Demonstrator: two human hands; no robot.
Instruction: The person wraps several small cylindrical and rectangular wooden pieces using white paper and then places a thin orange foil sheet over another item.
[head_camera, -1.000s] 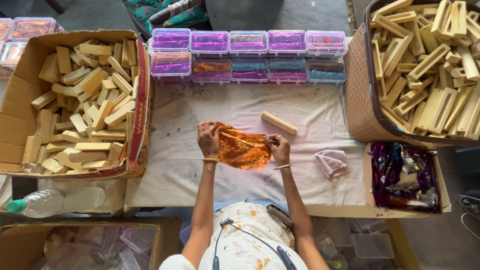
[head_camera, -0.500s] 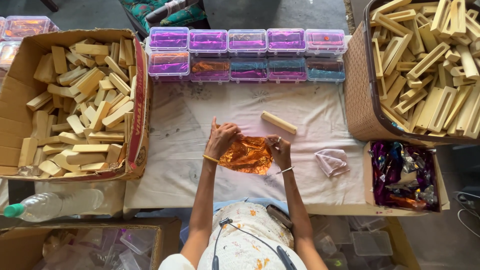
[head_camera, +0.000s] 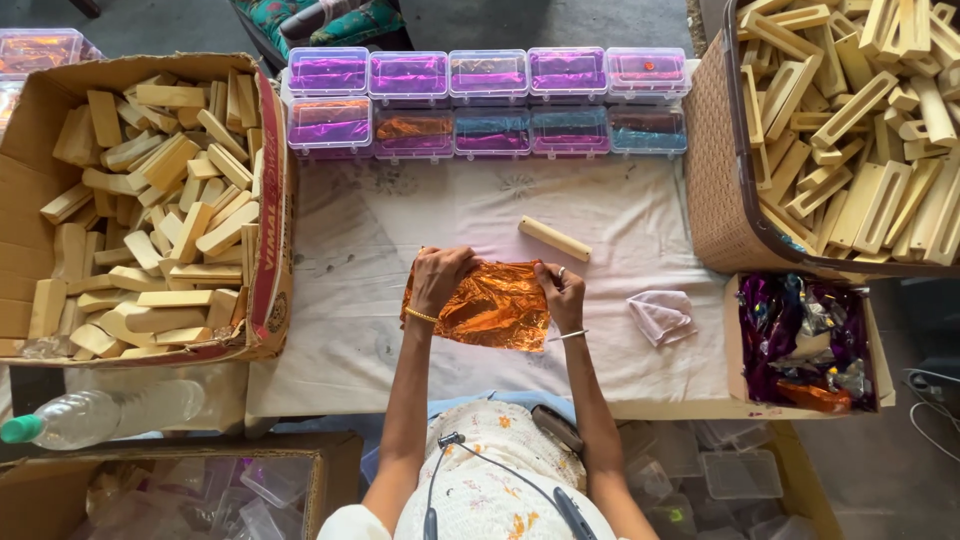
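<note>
Gripping orange foil sheet (head_camera: 492, 305) at opposite edges: left hand (head_camera: 438, 280) and right hand (head_camera: 562, 293) both closed on it, mid-worktop (head_camera: 340, 230). Foil looks thin, light, crinkly, tear-prone; hold by edges. Wooden block (head_camera: 553, 239) lies just beyond.

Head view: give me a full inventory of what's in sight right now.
orange foil sheet: one, crinkled, on the white cloth, held at both sides
wooden stick: one, pale, on the cloth beyond the foil
clear lidded boxes: ten, two rows, mostly purple foil inside, far edge
cardboard box: one, left, full of pale wood blocks
woven basket: one, right, wood blocks
pink rag: one, right of foil
foil scrap box: one, purple scraps, near right
plastic bottle: one, clear, green cap, lower left
left hand: on foil
right hand: fingers pinch foil edge
</note>
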